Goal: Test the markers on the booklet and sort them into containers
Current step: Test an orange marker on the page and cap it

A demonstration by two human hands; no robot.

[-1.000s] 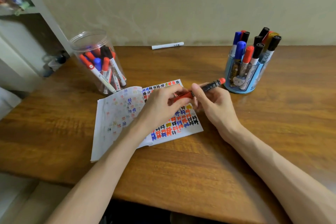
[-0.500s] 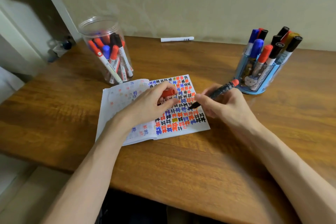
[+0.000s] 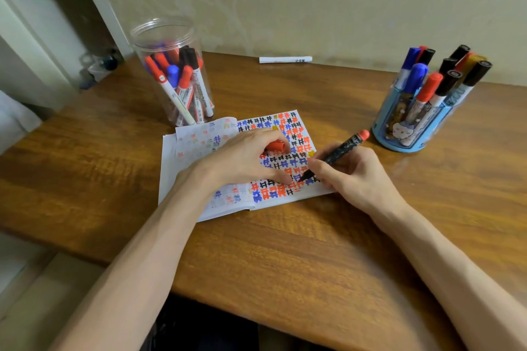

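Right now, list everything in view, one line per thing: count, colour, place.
desk: one, brown wood, under everything.
booklet: one, white with red, blue and black marks, open mid-desk.
black marker: one, black barrel, red end, tip on the booklet's right page.
red cap: one, red, in the left hand.
clear jar: one, transparent, back left, holds capped markers in red, blue, black.
blue holder: one, light blue, right side, holds more markers.
white pen: one, white, lying by the wall.
left hand: one, rests on the booklet, holds the red cap.
right hand: one, grips the black marker.
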